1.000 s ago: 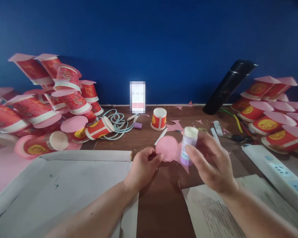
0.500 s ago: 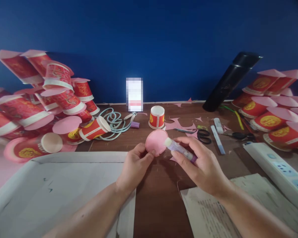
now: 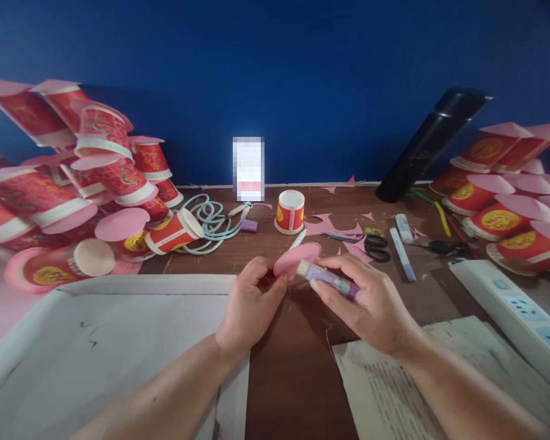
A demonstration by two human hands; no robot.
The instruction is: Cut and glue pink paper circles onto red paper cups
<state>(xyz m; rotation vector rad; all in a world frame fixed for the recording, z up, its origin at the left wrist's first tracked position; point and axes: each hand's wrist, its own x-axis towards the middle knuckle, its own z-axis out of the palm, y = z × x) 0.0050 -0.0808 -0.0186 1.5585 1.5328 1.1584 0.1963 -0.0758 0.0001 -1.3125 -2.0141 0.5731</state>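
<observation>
My left hand [image 3: 252, 305] pinches a round pink paper disc [image 3: 297, 258] by its near edge, tilted above the brown table. In my right hand [image 3: 369, 302] is an uncapped glue stick [image 3: 330, 280] with a purple base. Its pale tip is at the disc's lower right edge; I cannot tell whether they touch. Beyond the disc, a red and white paper cup [image 3: 289, 212] stands with its white end up. A purple cap [image 3: 249, 226] lies left of that cup.
Stacked red cups with pink discs fill the left [image 3: 132, 180] and right [image 3: 499, 220]. Scissors [image 3: 376, 247], a marker [image 3: 402, 253], pink scraps [image 3: 334, 227] and a black bottle [image 3: 431, 146] lie beyond my right hand. A power strip [image 3: 516, 311] sits at right, a white box lid [image 3: 119, 354] at left.
My right hand has moved left, bringing the glue stick from upright to tilted at the disc. My left hand has lifted the disc and turned it flatter.
</observation>
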